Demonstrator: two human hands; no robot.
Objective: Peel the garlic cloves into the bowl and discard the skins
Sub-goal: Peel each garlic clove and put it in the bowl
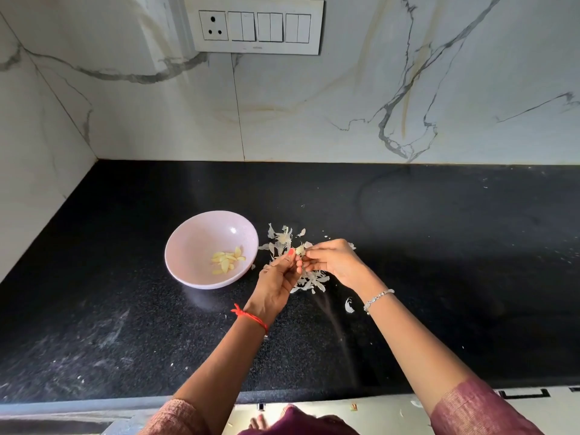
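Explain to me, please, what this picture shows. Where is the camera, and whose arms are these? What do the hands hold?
There is no machine here: a person works with two bare hands. The single picture comes from a wide-angle camera worn on the person's head. It looks forward and down, so the arms enter from the bottom edge.

On the black countertop stands a pale pink bowl with several peeled cloves inside. To the right of the bowl lies a loose pile of papery skins.

Above that pile, the left hand and the right hand both pinch one small garlic clove between their fingertips. It is too small to tell how much skin remains on it.

On the wall behind is a switch panel.
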